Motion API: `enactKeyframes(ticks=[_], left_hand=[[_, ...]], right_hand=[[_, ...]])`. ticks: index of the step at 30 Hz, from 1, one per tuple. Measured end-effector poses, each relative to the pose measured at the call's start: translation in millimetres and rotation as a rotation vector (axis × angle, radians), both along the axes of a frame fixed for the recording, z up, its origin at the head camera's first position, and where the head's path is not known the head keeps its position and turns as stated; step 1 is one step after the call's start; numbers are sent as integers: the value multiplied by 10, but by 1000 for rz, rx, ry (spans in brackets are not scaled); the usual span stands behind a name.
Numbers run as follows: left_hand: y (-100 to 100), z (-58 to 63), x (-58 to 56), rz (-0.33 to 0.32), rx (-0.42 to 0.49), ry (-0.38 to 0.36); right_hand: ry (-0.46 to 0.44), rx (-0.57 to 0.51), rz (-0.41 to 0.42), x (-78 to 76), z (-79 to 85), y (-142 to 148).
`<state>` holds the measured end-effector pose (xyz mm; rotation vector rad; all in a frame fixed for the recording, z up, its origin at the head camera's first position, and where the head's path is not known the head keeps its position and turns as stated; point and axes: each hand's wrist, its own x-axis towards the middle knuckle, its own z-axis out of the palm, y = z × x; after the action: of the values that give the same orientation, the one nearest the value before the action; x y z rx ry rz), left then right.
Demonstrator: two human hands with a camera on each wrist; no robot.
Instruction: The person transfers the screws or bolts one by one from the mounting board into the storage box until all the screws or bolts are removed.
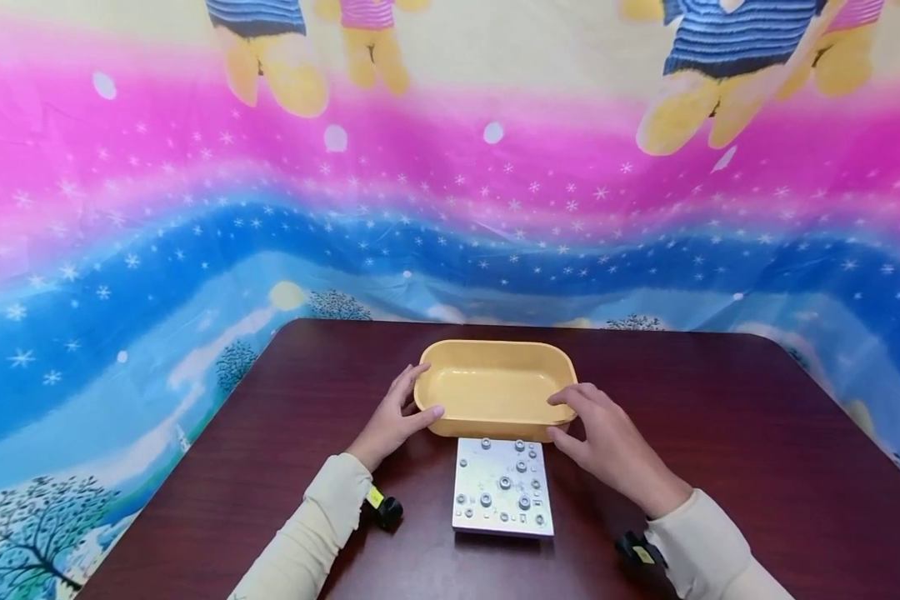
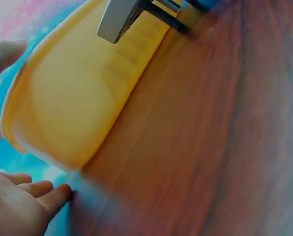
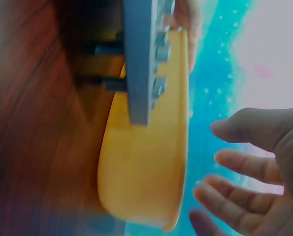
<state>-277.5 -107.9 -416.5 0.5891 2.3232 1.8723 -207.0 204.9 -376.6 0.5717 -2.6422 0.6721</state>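
Note:
A yellow plastic tub (image 1: pixel 472 428) with rounded ends sits on the table, and it holds nothing. At its left end is my left hand (image 1: pixel 390 421), thumb and fingers spread around the rim; whether they touch it is unclear. My right hand (image 1: pixel 607 437) hovers by the right end, and the right wrist view shows its fingers (image 3: pixel 235 204) slightly curved and apart from the tub (image 3: pixel 141 172). Just in front of the tub lies a square metal plate (image 1: pixel 487 471) set with several bolts. Seen from the side, this plate (image 3: pixel 139 64) stands raised on bolts that stick out underneath.
The dark reddish wooden table (image 1: pixel 682 417) has rounded far corners. Behind it hangs a pink and blue cloth (image 1: pixel 450 183) printed with snowflakes and trees. Black wrist cameras (image 1: pixel 387 510) sit beside the cream sleeves (image 1: pixel 307 525).

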Motion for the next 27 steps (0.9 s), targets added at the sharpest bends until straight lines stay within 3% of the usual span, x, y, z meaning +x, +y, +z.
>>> enactKeyframes(ticks=[4, 8, 15, 21, 27], left_hand=[[5, -5, 4, -28, 82, -15], [18, -33, -10, -55, 109, -6], [10, -83, -20, -76, 124, -7], [-4, -94, -8, -95, 123, -26], [-6, -101, 12, -93, 103, -31]], right_hand=[[-99, -22, 59, 36, 68, -107], [-205, 24, 70, 48, 110, -210], [-332, 116, -42, 47, 123, -411], [-349, 218, -149, 69, 68, -523], [-345, 246, -173, 76, 45, -551]])
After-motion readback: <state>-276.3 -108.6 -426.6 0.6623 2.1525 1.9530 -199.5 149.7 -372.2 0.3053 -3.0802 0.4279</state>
